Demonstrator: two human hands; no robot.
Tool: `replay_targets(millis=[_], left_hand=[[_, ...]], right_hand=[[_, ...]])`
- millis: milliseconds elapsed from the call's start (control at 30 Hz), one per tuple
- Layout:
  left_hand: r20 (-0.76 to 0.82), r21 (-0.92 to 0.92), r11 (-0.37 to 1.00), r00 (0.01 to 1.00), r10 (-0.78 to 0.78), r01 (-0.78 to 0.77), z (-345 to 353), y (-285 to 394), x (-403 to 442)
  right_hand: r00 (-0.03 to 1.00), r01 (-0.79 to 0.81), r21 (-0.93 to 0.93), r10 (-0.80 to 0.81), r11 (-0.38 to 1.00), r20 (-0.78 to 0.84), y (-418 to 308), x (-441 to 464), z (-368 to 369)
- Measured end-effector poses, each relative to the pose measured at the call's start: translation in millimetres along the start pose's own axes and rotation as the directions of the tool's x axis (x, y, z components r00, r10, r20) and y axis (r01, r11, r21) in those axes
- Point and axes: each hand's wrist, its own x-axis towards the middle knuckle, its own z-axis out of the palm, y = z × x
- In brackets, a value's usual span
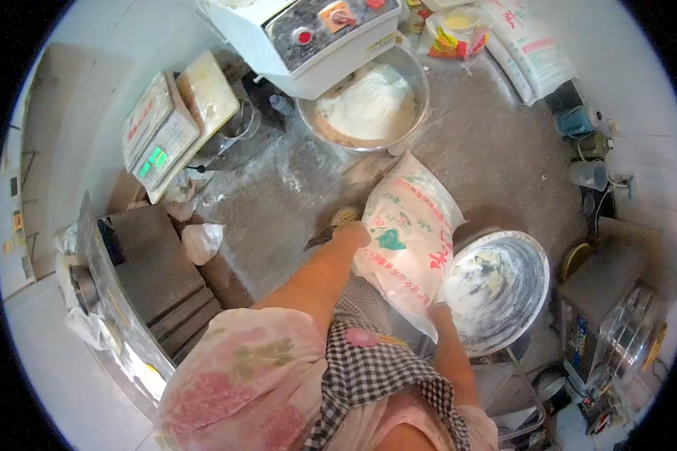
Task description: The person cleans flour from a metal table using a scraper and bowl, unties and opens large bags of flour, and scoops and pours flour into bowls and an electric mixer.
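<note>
A large white sack (410, 240) with red and green print hangs between my two hands, its pointed top toward the mixer. My left hand (357, 234) is closed on the sack's left edge. My right hand (438, 314) is at the sack's lower right edge, closed on it, beside the rim of a wide metal basin (538, 263). White flour (478, 289) coats the inside of the basin. Beyond the sack, the mixer's steel bowl (421, 120) holds a heap of white flour (372, 101).
The white mixer (316, 37) stands at the top. A digital scale (158, 143) with a green display is at the upper left. Stacked dark trays (154, 263) stand at the left, more sacks (526, 52) at the upper right, and a dark appliance (605, 289) at the right.
</note>
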Motion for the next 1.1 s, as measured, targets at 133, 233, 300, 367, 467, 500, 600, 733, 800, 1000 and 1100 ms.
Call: replay_targets(millis=[133, 233, 300, 367, 467, 500, 600, 733, 800, 1000, 1100], left_hand=[[0.065, 0.053, 0.997, 0.996, 0.06, -0.063, 19, -61, 23], [0.009, 0.009, 0.999, 0.999, 0.051, -0.051, 20, -111, 34], [-0.029, -0.066, 0.998, 0.999, 0.022, -0.024, -15, -129, -4], [-0.049, -0.041, 0.998, 0.998, 0.046, -0.048, -22, -158, 6], [-0.061, 0.022, 0.993, 0.992, 0.115, -0.113, -34, -190, 10], [-0.06, 0.048, 0.989, 0.988, 0.143, -0.14, -38, -199, 8], [-0.047, 0.051, 0.997, 0.997, 0.061, -0.058, -39, -217, -6], [-0.008, 0.14, 0.99, 1.0, 0.029, -0.028, -25, -235, -33], [-0.001, 0.184, 0.982, 0.999, 0.051, -0.05, 4, -259, -29], [0.22, 0.342, 0.876, 0.935, 0.278, -0.341, 46, -313, -50], [0.378, 0.498, 0.592, 0.773, 0.51, -0.634, 71, -347, -24]], right_hand=[[0.996, -0.087, 0.067, 0.087, 0.994, 0.0, -57, -23, 15], [0.998, 0.051, -0.028, -0.05, 0.998, 0.029, -104, -33, 24], [0.995, 0.094, -0.054, -0.094, 0.994, -0.01, -132, -37, 43], [0.991, 0.03, 0.045, -0.023, 0.999, -0.135, -162, -41, 64], [0.98, 0.125, 0.036, -0.118, 0.991, -0.159, -200, -45, 85], [0.972, 0.197, -0.065, -0.204, 0.978, -0.119, -210, -45, 92], [0.954, 0.285, -0.143, -0.295, 0.948, -0.054, -235, -47, 121], [0.993, 0.117, 0.087, -0.115, 0.989, -0.019, -250, -63, 159], [0.999, 0.025, 0.161, -0.031, 0.987, 0.037, -243, -76, 174], [0.99, -0.07, 0.147, 0.051, 0.987, 0.131, -213, -113, 161], [0.993, 0.054, 0.04, -0.058, 0.998, 0.107, -212, -126, 125]])
